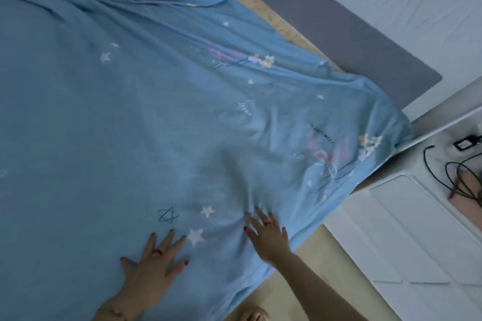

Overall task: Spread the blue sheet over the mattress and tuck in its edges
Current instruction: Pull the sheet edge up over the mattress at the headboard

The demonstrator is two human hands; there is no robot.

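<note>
Head cam – L hand (152, 267), R hand (268, 236) flat on blue sheet (130, 112)

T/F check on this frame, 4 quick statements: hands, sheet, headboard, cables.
1. Both hands lie flat on the blue sheet. True: left hand, right hand.
2. The right hand grips a bunched corner. False: its fingers are spread open on the fabric.
3. The sheet hides the mattress fully. False: a beige strip shows beside the grey headboard.
4. Black cables lie on the white cabinet. True.
</note>
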